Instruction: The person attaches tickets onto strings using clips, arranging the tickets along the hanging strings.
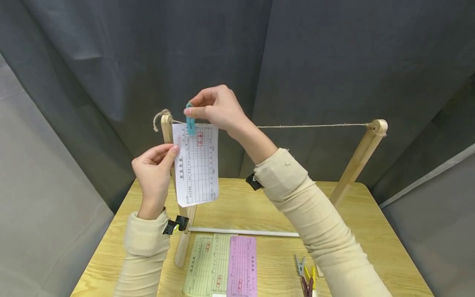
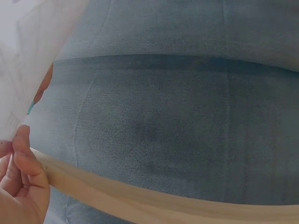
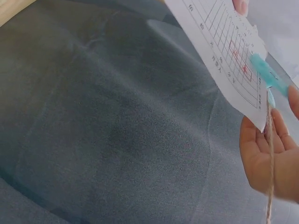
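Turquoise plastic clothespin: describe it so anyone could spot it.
Beige twine runs between wooden posts. Near its left end, the right hand pinches the turquoise plastic clothespin over a white printed paper slip's top edge. It alone is turquoise; gray, yellow and maroon clothespins lie on the yellow wood-grain tabletop.

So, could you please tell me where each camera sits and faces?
Head: on the head, facing forward and down at the paper; left fingers, right fingers and sleeves show.
Left wrist: on that wrist, facing curtain past paper; both hands' fingers show.
Right wrist: on that wrist, facing paper, clip and curtain; both hands' fingers show.
Head and right wrist both show the red stamp.
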Motion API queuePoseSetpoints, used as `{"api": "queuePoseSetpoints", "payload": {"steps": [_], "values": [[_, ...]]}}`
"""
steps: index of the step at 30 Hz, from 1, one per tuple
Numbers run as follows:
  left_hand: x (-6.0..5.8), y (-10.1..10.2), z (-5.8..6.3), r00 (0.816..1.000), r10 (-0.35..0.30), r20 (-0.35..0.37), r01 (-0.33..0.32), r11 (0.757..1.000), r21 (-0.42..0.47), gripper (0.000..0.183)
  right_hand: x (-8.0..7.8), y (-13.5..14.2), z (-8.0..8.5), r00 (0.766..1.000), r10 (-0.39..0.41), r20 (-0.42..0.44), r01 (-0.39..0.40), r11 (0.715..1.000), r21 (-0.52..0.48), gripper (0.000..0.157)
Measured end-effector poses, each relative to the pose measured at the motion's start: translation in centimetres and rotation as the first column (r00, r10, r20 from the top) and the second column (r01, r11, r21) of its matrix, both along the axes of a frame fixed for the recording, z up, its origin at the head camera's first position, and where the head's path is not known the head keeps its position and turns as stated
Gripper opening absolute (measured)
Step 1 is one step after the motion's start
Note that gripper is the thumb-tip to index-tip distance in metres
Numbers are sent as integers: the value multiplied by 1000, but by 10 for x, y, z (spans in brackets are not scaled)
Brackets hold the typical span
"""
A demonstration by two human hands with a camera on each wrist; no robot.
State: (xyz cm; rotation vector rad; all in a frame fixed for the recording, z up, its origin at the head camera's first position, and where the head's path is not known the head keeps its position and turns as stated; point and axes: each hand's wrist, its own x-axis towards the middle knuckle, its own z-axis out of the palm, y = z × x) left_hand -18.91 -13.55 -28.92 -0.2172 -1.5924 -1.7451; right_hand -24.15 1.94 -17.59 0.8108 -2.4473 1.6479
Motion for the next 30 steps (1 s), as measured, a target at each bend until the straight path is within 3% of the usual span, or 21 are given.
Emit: {"api": "queuePoseSetpoints", "payload": {"steps": [12,19,25,30], "values": [[-2,-2,-7,1000,1,8,-1,1000,5,19,-3,5,-9,999,35,-15,-35,998,46,36],[2,-3,-10,997,69,19,-67,993,-92,19,1,9,-9,999,22,-23,-20,998,64,42],[7,-5,-16,981,184,-54,-191,946,-263,15,6,14,-12,998,8,-67,-5,998,56,40],[9,-9,-19,964,233,-131,-265,903,-337,12,10,17,-12,995,16,-103,-15,1000,11,37]]}}
